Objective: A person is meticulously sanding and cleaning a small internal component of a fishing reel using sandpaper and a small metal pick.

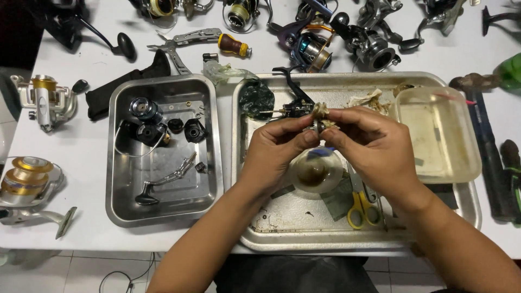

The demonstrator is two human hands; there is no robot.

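Note:
My left hand [277,149] and my right hand [369,144] meet above a large steel tray [255,228]. Together their fingertips pinch a small metal reel part wrapped in a dirty scrap of cloth [319,115]. Below the hands in the tray sits a small round clear cup [316,172] holding brown liquid. Yellow-handled scissors [362,209] lie beside it. A black reel body with a shaft [293,106] rests at the tray's far side, next to a dark green rag [256,99].
A smaller steel tray [116,179] on the left holds black reel parts and a handle arm. A clear plastic tub [439,138] sits at the right of the large tray. Several fishing reels, pliers [182,46] and a screwdriver line the white table.

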